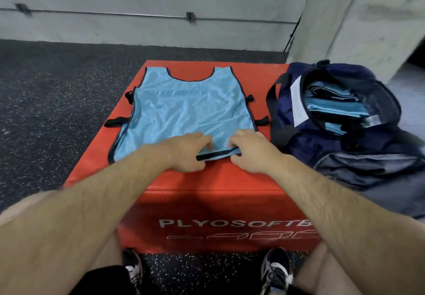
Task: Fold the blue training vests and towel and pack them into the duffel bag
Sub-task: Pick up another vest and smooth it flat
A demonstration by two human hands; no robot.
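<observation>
Two hands work close together in the head view, and that closeness is the main risk. The left hand point(188, 149) and right hand point(250, 147) both curl their fingers onto the dark-trimmed near hem of the blue vest point(184, 110), pinching it right of its middle. The near left corner of the hem has nothing holding it. If the hem is carried away toward the wall from this grip, I judge that the free corner would lag and the fold would come out skewed. The mesh looks thin and slick and lies on the smooth top of the red box point(207, 179), so a pull might drag the whole garment instead of creasing it. The black side straps point(115, 121) stick out to left and right and could get trapped in the fold.

The vest lies flat and slightly wrinkled on the box top, with its neck opening at the far end facing the wall and its hem at the near end. Its long axis runs near to far.

The duffel bag point(299, 133) sits just right of the box, unzipped, with folded blue pieces point(331, 101) already inside.
</observation>
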